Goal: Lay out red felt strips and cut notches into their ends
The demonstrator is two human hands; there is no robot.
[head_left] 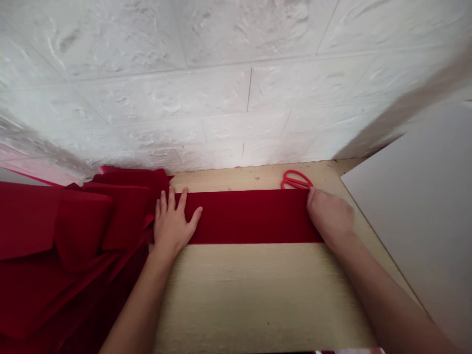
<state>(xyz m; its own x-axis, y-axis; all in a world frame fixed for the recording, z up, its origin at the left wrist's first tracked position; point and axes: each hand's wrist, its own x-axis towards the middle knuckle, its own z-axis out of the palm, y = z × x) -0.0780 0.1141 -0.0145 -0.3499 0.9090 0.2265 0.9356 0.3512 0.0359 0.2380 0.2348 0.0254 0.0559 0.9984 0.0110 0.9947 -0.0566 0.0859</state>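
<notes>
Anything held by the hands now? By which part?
The right hand grips the red strip at its right end; the left hand lies open on its left part, not gripping.

Between the left hand and the right hand, the table this side of the red strip leaves room to pass. Heaped red fabric blocks the left; scissor handles and the wall crowd the far side.
</notes>
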